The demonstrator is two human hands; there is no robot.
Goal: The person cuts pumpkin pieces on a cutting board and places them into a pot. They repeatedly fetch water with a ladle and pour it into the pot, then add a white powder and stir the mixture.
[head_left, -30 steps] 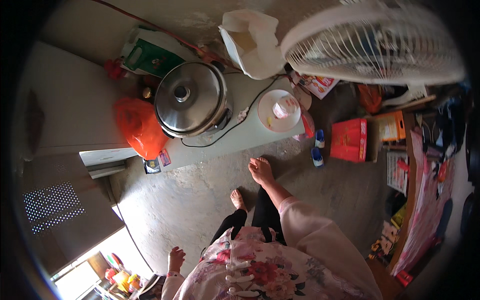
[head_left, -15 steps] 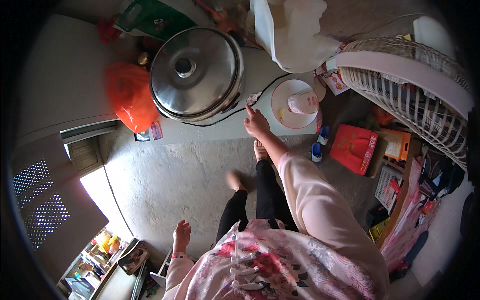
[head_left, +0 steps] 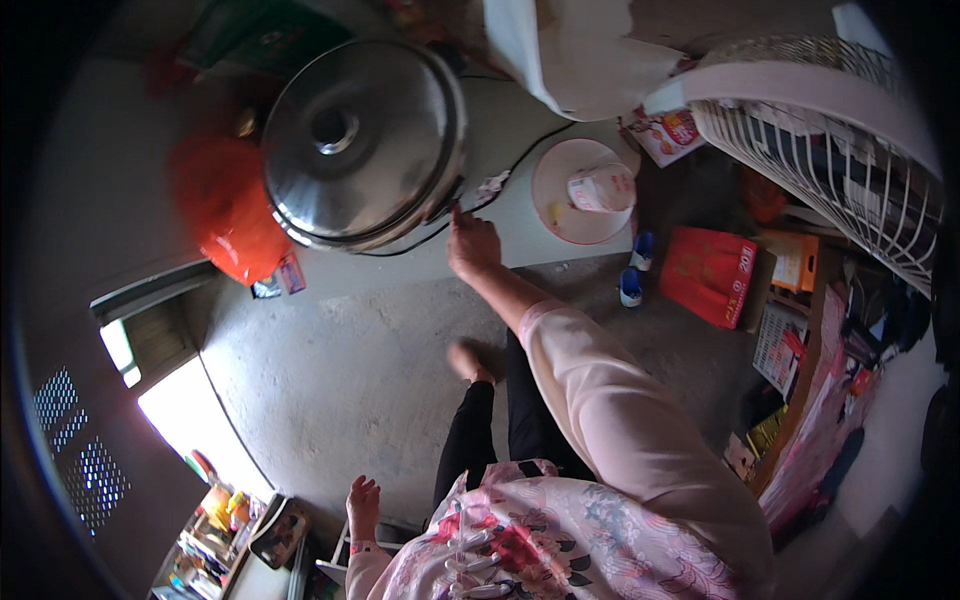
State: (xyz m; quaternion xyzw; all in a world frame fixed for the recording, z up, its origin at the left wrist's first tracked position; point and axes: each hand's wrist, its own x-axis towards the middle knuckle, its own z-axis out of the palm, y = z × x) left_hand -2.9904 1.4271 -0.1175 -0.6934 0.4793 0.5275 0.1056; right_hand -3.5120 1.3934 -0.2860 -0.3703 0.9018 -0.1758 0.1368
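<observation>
A round electric pan [head_left: 390, 150] with a domed steel lid and dark knob stands on the pale table. My right hand [head_left: 473, 247] reaches to its near right edge. Its index finger is stretched toward the dark fitting [head_left: 446, 203] on the pan's side, and the other fingers are partly curled; nothing shows in them. The fingertip appears to meet the fitting, though contact is hard to make out. A black cord [head_left: 520, 160] runs beside the hand, near a crumpled scrap [head_left: 491, 187]. My left hand [head_left: 363, 508] hangs low at my side, fingers apart, holding nothing.
A white plate [head_left: 553, 222] carries a wrapped package [head_left: 603, 188]. An orange plastic bag [head_left: 225, 215] lies left of the pan. A caged fan [head_left: 800, 85] stands at the right. Below it are a red box [head_left: 705, 277] and blue-white shoes [head_left: 630, 288] on the concrete floor [head_left: 330, 370].
My right hand has moved left, from beside the scrap to the pan's edge. The view has shifted slightly. My left hand remains low at my side.
</observation>
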